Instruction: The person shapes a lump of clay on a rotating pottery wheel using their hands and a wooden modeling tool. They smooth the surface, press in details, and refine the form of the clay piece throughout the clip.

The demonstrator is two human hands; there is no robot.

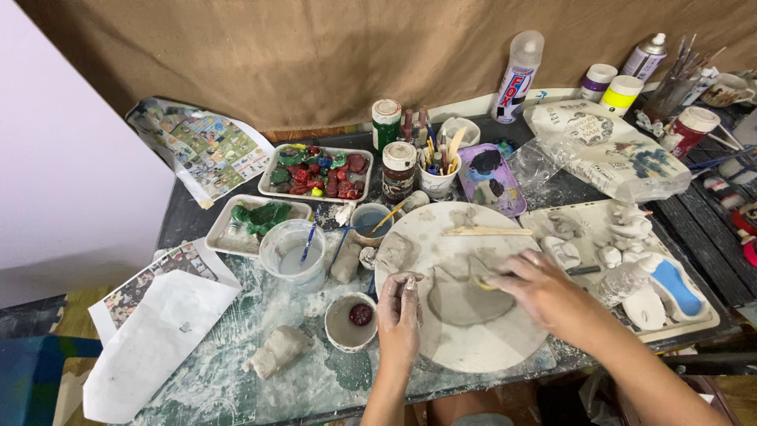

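Note:
A flat grey clay slab (465,304) lies on a round white board (441,237) in front of me. My left hand (400,315), smeared with clay, rests on the board's left edge with a finger against the slab. My right hand (540,288) presses a small yellowish tool (482,282) onto the slab's upper right part. A long wooden stick (485,231) lies across the far part of the board.
Left of the board stand a small cup with a dark red blob (351,321), a clay lump (277,350), a water tub (294,252) and a tray of red and green pieces (317,173). A tray of white clay figures (631,260) and a plastic bag (607,150) lie on the right. Bottles and brush cups line the back.

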